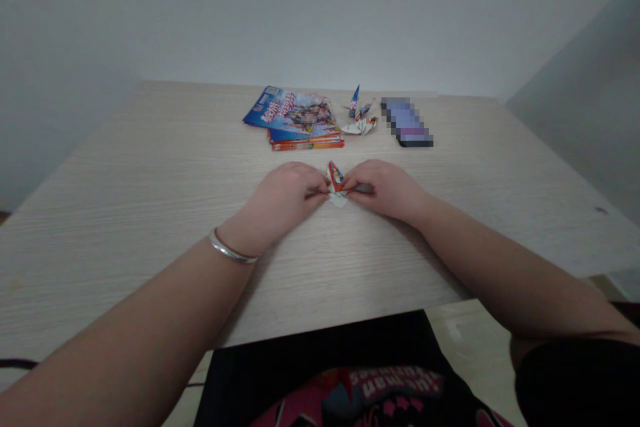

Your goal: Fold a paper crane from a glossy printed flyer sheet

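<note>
A small folded piece of printed paper (336, 184), red, white and blue, sits on the wooden table (150, 167) between my two hands. My left hand (283, 197) pinches its left side with closed fingers. My right hand (383, 188) pinches its right side, fingers pressed together. A silver bangle (230, 251) circles my left wrist.
Behind my hands lies a stack of colourful printed sheets (297, 119). A finished folded paper crane (361, 117) stands right of the stack. A dark phone (406, 122) lies further right. A white wall backs the table, whose near edge runs by my lap.
</note>
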Tool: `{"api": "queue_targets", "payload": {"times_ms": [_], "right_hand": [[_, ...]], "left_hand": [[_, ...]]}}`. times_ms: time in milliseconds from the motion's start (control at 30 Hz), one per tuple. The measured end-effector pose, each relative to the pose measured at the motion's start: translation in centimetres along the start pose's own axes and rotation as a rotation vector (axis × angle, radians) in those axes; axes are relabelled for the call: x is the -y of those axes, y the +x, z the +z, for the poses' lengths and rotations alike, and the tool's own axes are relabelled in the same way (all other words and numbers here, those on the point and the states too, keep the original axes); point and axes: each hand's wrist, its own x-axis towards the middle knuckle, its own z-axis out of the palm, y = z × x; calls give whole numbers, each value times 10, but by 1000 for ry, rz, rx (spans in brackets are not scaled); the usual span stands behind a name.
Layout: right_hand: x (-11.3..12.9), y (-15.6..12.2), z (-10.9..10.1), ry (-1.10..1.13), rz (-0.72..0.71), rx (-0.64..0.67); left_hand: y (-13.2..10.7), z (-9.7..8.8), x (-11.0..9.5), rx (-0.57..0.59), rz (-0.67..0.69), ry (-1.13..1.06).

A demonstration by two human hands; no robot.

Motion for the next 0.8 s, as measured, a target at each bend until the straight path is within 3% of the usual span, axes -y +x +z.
{"api": "queue_targets", "payload": {"times_ms": [100,267,467,667,800], "right_hand": [[4,-3,-2,-46,-7,18],[11,2,-5,-248,44,17],[21,7,-8,-415,36,51],[16,-1,-12,-320,0,53],[14,-3,-12,-285,-13,43]], "left_hand": [[-1,-1,-1,20,8,59],[2,3,2,-104,-91,127],[4,-4,-6,6,-60,156],[-3,-10,-3,97,108,188],[-5,-9,-2,123,128,222]]}}
